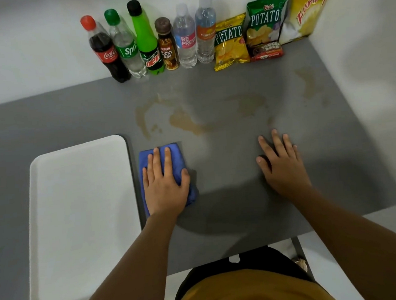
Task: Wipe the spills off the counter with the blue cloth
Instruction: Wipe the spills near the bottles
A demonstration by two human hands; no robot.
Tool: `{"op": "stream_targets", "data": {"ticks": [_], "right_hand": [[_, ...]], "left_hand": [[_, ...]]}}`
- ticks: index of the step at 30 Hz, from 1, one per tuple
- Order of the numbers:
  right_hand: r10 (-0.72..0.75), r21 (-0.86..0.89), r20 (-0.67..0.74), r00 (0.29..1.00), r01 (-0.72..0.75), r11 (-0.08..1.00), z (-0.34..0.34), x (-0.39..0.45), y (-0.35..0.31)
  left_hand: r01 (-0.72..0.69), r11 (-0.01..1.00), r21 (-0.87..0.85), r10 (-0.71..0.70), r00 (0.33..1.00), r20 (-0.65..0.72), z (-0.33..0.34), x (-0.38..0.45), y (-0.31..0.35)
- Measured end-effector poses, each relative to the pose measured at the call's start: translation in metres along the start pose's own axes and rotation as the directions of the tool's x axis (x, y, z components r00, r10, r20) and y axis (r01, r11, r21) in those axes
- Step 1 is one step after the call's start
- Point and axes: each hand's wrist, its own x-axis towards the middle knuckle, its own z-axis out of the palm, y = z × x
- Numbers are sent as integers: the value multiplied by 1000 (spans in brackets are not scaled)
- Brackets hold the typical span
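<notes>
Pressing down flat, the left hand (165, 183) is laid w/ fingers spread on the blue cloth (162, 174), which is folded and sits lower centre of the frame, on the grey surface (335, 162), just beside the right edge of the white tray (79, 218). The cloth is not pinched; it is only covered by palm and fingers, w/ blue showing above the fingertips and at both sides of the hand. The right hand (281, 164) is rested flat on the bare surface, right of centre, fingers spread, nothing held, well apart from the cloth.

Brownish spills (185, 122) are seen mid-frame above the cloth, approx. between the hands and the bottles; fainter patches are seen at centre-right (247, 103) and toward the upper right (307, 82). No spill is touched by the cloth.

Along the wall at the top of the frame, bottles are lined up: Coca-Cola (105, 53), Sprite (126, 46), Mountain Dew (147, 40), a brown Lucky Day bottle (167, 45), and 2 water bottles (184, 37) (205, 31). To their right, snack bags are leaned: a yellow Potato bag (230, 43), a green Potato bag (265, 23), a small dark-red pack (266, 52) in front of it, and a yellow Funky bag (311, 8).
</notes>
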Motion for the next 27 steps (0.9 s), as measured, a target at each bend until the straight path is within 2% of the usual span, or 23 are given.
{"op": "stream_targets", "data": {"ticks": [4,7,13,17,20,23,27], "right_hand": [[-10,4,-20,1000,10,1000,1,-2,0],[-8,9,-7,1000,8,1000,-1,-1,0],[29,42,10,1000,-30,999,-9,1,-5],[59,59,-37,998,-56,997,-14,10,-17],[47,67,-43,998,-44,997,-14,19,-27],[38,82,-3,999,-37,996,-12,28,-30],[30,67,-37,999,-28,997,-6,29,-29]], "left_hand": [[52,999,-7,-52,998,-23,-2,37,-1],[25,1000,-2,-25,1000,5,-4,65,4],[-168,985,34,163,979,119,-3,93,24],[-308,951,18,302,942,146,-2,80,38],[-352,936,-8,349,925,153,0,58,42],[-304,952,-45,307,941,145,-2,36,33],[-135,990,-51,138,987,79,-6,25,11]]}}
